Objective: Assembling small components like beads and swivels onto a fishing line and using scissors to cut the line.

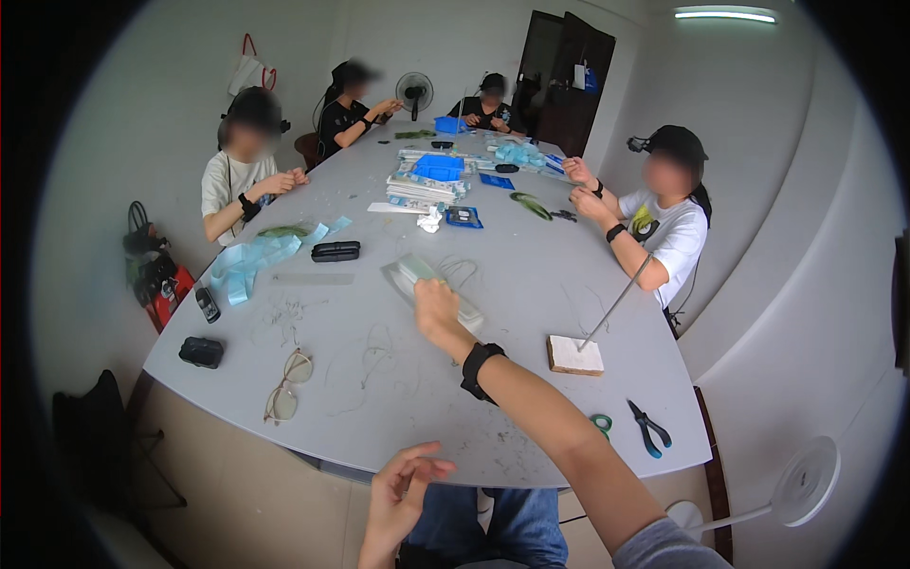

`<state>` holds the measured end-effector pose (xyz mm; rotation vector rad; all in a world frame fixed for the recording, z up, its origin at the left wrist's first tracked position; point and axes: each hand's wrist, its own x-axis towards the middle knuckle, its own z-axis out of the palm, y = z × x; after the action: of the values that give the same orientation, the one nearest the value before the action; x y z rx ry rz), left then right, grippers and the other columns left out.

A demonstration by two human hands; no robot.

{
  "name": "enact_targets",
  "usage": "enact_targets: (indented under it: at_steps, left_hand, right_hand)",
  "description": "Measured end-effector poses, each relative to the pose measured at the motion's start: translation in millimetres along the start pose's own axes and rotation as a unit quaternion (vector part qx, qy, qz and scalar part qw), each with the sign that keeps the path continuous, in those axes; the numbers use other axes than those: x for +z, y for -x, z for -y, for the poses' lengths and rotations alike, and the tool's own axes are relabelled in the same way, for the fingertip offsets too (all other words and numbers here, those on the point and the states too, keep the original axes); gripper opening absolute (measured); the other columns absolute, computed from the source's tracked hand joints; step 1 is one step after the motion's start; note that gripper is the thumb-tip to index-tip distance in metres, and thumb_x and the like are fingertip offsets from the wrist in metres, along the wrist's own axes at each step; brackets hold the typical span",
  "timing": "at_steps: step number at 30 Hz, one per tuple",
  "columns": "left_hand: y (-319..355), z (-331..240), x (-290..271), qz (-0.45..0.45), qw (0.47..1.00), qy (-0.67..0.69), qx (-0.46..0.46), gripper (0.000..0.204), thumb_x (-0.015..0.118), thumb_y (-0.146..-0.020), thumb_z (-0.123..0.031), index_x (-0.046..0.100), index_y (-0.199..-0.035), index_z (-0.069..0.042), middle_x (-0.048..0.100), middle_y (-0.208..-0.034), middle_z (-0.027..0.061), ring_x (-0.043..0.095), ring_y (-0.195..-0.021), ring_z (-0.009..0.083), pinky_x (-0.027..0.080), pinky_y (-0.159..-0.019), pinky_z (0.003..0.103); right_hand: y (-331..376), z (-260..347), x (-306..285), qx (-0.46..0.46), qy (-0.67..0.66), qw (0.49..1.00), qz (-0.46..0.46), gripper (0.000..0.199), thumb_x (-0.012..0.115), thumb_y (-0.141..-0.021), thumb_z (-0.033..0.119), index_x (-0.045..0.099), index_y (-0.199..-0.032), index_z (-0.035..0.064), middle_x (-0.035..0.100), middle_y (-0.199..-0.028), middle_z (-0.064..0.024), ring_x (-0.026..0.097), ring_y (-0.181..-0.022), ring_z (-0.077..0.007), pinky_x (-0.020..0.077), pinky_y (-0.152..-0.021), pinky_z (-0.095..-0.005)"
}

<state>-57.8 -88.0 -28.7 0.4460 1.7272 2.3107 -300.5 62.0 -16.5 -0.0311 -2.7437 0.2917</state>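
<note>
My right hand [436, 308] reaches far out over the grey table [531, 266] and rests on a clear plastic packet of pale green material [417, 275]; whether the fingers grip it I cannot tell. A black band sits on that wrist. My left hand [403, 493] hovers near my lap below the table's front edge, fingers spread, holding nothing. Thin wire pieces [374, 356] lie scattered on the table between the hands.
Glasses [287, 387], a white foam block with an upright wire [574, 355], black pliers [648, 427], green-handled scissors [601, 423] and black cases [335, 250] lie nearby. Several other people work around the table. Blue trays [438, 167] and packets sit mid-table. A white fan [804, 482] stands at right.
</note>
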Motion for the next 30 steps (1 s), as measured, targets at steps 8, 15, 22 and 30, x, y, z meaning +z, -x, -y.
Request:
enact_targets:
  at_steps: [8, 15, 22, 30]
  left_hand:
    - [-36.8, -6.2, 13.0, -0.129, 0.99, -0.035, 0.054, 0.028, 0.044, -0.093, -0.009, 0.048, -0.119, 0.001, 0.063, -0.096, 0.0106, 0.057, -0.084, 0.0133, 0.042, -0.079, 0.025]
    - [-73.6, -32.3, 46.1, -0.1, 0.99, 0.002, 0.1, 0.025, 0.051, -0.091, -0.012, 0.052, -0.113, 0.001, 0.061, -0.098, 0.0073, 0.057, -0.084, 0.0109, 0.042, -0.078, 0.024]
    - [-67.4, -26.1, 73.7, -0.011, 0.99, -0.055, 0.126, 0.01, 0.057, -0.086, -0.004, 0.06, -0.093, 0.002, 0.063, -0.084, 0.0057, 0.057, -0.079, 0.0093, 0.043, -0.074, 0.024]
    - [-81.6, -34.2, 126.7, 0.078, 0.985, -0.002, 0.151, 0.013, 0.059, -0.086, -0.004, 0.064, -0.095, 0.004, 0.065, -0.091, 0.01, 0.062, -0.079, 0.0135, 0.045, -0.077, 0.025]
  right_hand:
    - [18.1, 2.4, -51.5, 0.001, -0.233, 0.972, -0.028, 0.007, 0.058, -0.078, 0.007, 0.06, -0.081, 0.0012, 0.065, -0.081, -0.0155, 0.064, -0.074, -0.0318, 0.0508, -0.062, -0.0384]
    - [121.7, 1.9, -145.0, 0.003, -0.686, 0.714, 0.14, 0.013, 0.05, -0.089, 0.011, 0.045, -0.097, 0.0013, 0.066, -0.09, -0.0156, 0.063, -0.072, -0.0115, 0.0471, -0.055, -0.0232]
    - [164.2, -35.4, -171.3, -0.077, -0.667, 0.741, 0.007, 0.013, 0.051, -0.089, 0.008, 0.047, -0.099, 0.0009, 0.067, -0.089, -0.015, 0.061, -0.071, -0.0081, 0.0457, -0.055, -0.0198]
    - [152.6, -76.3, -219.9, -0.059, -0.597, 0.8, -0.035, 0.012, 0.058, -0.087, 0.011, 0.06, -0.089, -0.0008, 0.068, -0.078, -0.0087, 0.054, -0.064, -0.0044, 0.0435, -0.056, -0.0194]
